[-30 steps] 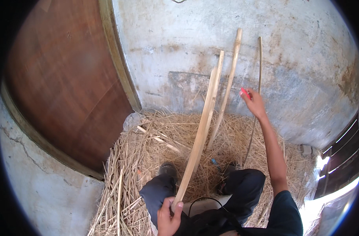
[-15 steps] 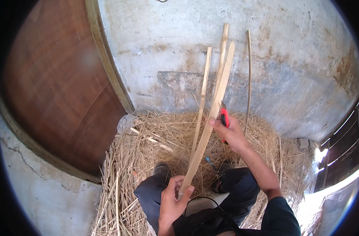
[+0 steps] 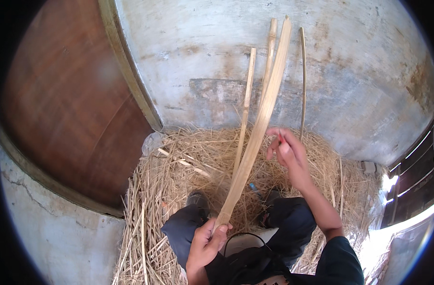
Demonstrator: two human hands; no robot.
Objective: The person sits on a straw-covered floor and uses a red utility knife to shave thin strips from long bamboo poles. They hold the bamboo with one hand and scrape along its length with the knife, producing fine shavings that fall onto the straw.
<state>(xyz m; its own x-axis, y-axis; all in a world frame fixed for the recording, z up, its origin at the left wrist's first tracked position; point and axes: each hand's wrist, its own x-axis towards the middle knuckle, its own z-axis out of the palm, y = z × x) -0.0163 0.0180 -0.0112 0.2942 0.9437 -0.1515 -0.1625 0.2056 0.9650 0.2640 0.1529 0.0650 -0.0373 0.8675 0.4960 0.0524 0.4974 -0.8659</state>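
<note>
A long, pale split bamboo strip (image 3: 255,146) slants up and away from me toward the wall. My left hand (image 3: 207,242) is closed around its lower end, thumb on top. To the right of the strip, apart from it, my right hand (image 3: 291,157) is closed on a red utility knife (image 3: 281,139). Most of the knife is hidden by the fingers, and a small bit of its tip shows above them. Behind the strip, a bamboo piece (image 3: 271,52) and a thinner bamboo stick (image 3: 247,102) lean on the wall.
Straw-like bamboo shavings (image 3: 188,142) cover the floor around my feet. A thin dark stick (image 3: 303,80) leans against the stained wall (image 3: 359,57) farther right. A brown door panel (image 3: 74,109) stands at left. A small blue item (image 3: 253,186) lies between my shoes.
My right hand has let go of the strip and moved slightly right, turning the knife within its fingers. The strip stays in my left hand, its far end reaching higher in view.
</note>
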